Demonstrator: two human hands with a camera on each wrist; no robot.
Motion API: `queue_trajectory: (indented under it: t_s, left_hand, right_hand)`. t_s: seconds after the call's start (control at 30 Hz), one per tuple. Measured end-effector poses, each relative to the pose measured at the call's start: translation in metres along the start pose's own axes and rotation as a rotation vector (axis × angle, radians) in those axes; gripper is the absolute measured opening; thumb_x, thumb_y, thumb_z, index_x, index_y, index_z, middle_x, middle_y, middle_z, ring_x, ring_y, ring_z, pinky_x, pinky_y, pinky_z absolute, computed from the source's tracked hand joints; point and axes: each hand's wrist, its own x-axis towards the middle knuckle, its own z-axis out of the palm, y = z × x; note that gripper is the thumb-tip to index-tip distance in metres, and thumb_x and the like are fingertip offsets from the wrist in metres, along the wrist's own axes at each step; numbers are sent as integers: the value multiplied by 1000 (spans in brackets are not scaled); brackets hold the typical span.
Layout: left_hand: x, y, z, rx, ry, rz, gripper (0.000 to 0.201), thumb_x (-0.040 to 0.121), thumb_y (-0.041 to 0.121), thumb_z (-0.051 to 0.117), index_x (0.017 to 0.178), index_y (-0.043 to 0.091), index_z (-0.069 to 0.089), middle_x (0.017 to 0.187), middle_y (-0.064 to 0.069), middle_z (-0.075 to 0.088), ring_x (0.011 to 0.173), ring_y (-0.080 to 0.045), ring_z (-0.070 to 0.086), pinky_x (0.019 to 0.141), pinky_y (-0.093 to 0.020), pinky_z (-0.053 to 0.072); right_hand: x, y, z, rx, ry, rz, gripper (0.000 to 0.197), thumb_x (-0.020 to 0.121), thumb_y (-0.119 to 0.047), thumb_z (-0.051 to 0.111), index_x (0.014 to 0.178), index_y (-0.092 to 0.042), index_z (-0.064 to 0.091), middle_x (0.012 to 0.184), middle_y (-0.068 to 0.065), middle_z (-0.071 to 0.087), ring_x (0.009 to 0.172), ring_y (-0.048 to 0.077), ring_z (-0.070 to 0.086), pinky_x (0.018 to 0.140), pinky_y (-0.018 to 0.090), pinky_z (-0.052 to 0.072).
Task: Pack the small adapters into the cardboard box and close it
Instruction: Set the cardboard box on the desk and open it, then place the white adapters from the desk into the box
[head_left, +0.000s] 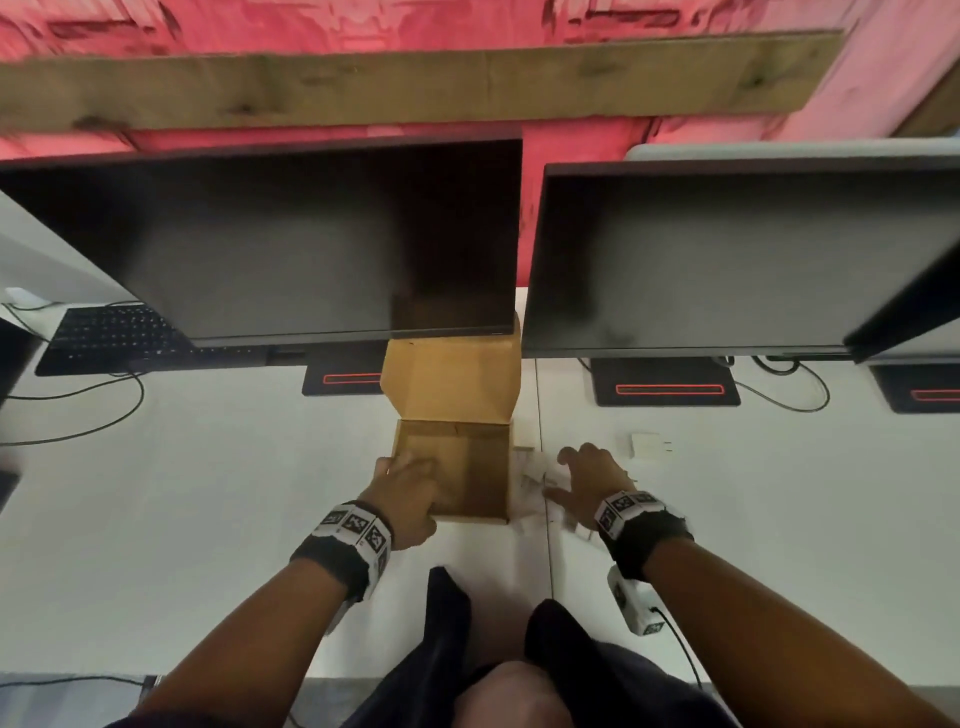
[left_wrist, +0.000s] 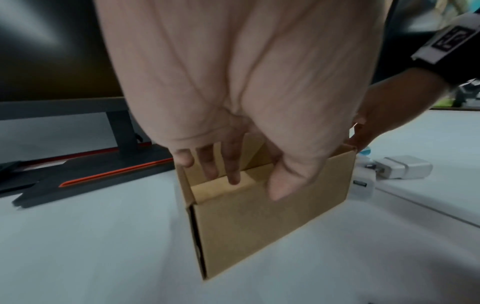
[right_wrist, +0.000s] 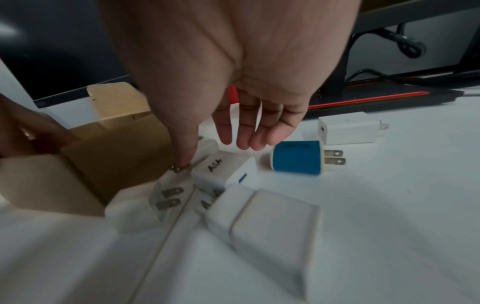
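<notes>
An open corrugated cardboard box (head_left: 457, 470), lid flap upright, stood on the white desk (head_left: 208, 493) near its front edge. The left hand (head_left: 408, 499) gripped its near-left wall, fingers inside, thumb outside. The right hand (right_wrist: 249, 123) hovered with fingers loosely spread, holding nothing, over smooth plastic adapters: a blue cylindrical one (right_wrist: 298, 157), a white cube hand-marked "A11" (right_wrist: 223, 170).
</notes>
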Motion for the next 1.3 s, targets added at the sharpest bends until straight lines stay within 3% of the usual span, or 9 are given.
queue_trajectory:
  t_s: [0.2,0.3,0.4,0.53,0.7,0.87,1.07,1.2,1.3]
  left_hand:
    - [7,-30,-19,-426,348,-286,44,74,45,61,116,33,64,130,-6,43,120,-35,43,100,-47,45]
    - [15,-46,-14,-570,243,-384,53,79,33,62,132,34,56,143,-11,29,118,-42,53,102,-41,46]
    - [23,-54,-6,-599,180,-332,60,87,20,60,146,27,49,140,-15,47,123,-38,56,107,-44,45]
    - [28,-61,1,-729,174,-315,62,86,11,59,145,30,51,134,-9,58,117,-31,62,100,-45,53]
    - [33,-62,6,-810,204,-271,57,89,9,58,142,31,53,125,-3,57,85,-24,71,65,-36,64]
    - [36,-57,4,-821,228,-222,55,89,11,60,139,32,55,112,-6,57,77,-24,70,61,-39,64]
    - [34,-49,4,-845,246,-224,55,89,0,55,135,28,42,94,-6,67,63,-21,70,52,-30,59]
    - [30,-47,4,-855,270,-226,43,90,1,53,124,27,48,89,-2,65,62,-19,68,48,-29,57]
    - [31,-49,7,-853,278,-227,37,90,4,54,118,28,52,90,-2,64,61,-20,67,49,-33,60]
  right_hand:
    - [28,-37,-13,13,68,-40,58,90,-44,63,141,-24,42,142,10,44,129,31,44,103,44,45]
    - [44,-53,-11,27,43,-66,58,93,-32,56,147,-28,35,157,8,29,139,33,34,109,48,41]
    - [57,-60,-3,-43,34,-74,56,90,-23,58,143,-25,39,157,6,31,134,33,42,103,50,46]
    - [64,-59,-3,-119,112,-89,34,85,-21,60,118,-19,52,117,7,58,103,31,59,85,45,52]
    - [47,-43,-18,190,315,11,52,93,-18,61,141,-16,43,136,12,51,122,33,50,102,43,45]
    - [3,-55,-25,426,514,-134,55,90,-34,69,136,-19,45,128,3,55,107,19,56,93,34,49]
    - [-5,-101,-13,244,188,-321,39,87,-39,69,120,-24,55,120,4,61,96,22,63,88,38,53]
    - [13,-127,1,167,2,-295,41,91,-41,56,129,-35,43,117,7,60,101,28,61,88,41,53]
    - [33,-134,22,-29,-138,-221,34,92,-50,38,115,-34,58,115,7,63,108,32,60,90,43,50]
